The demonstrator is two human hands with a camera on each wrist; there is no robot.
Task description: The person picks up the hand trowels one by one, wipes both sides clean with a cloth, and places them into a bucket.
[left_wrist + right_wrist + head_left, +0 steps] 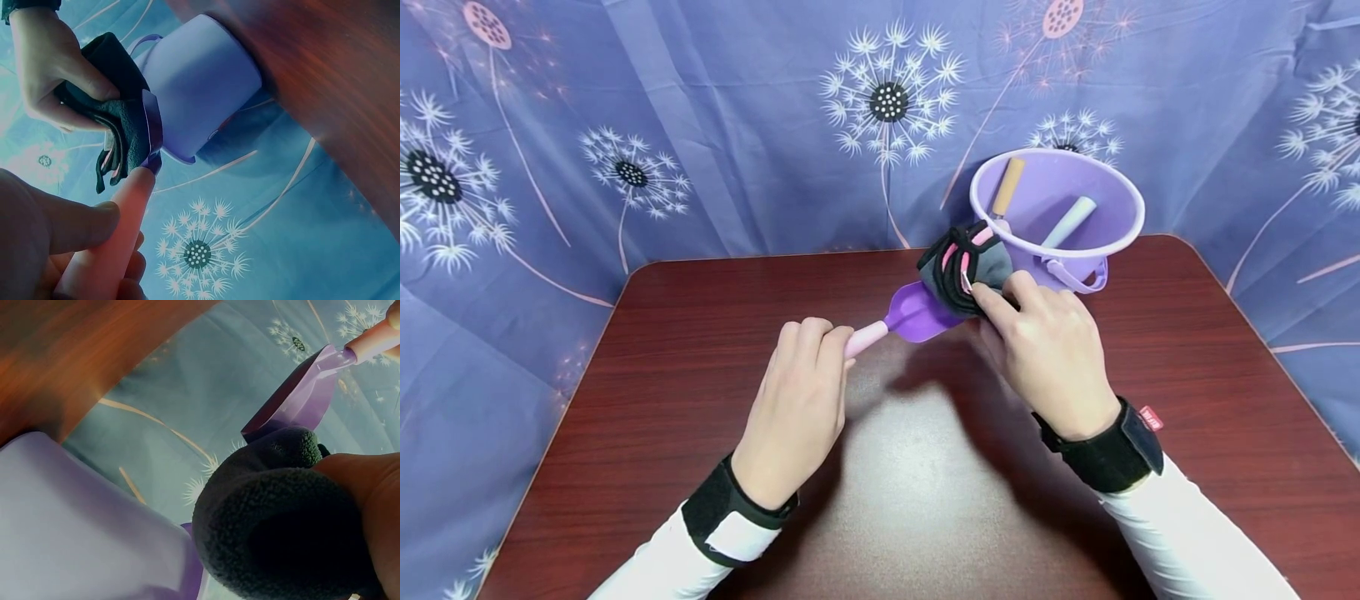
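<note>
My left hand [801, 400] grips the pink handle of a small purple shovel [917, 312], thumb along the handle in the left wrist view. The shovel is held up above the table, its blade pointing toward the bucket. My right hand [1048, 354] pinches a folded cloth bundle [973, 258], grey and black with pink stripes, between thumb and fingers. The bundle overlaps the far end of the blade and stands just in front of the bucket's rim. In the right wrist view, the bundle's fuzzy dark fabric [275, 531] shows close to the blade's tip.
A lilac bucket [1120, 208] stands at the table's back right, its handle hanging at the front. Inside it lean a tool with a wooden handle [1009, 185] and one with a pale blue handle [1070, 222]. A dandelion-print curtain [737, 125] hangs behind the brown table [700, 333].
</note>
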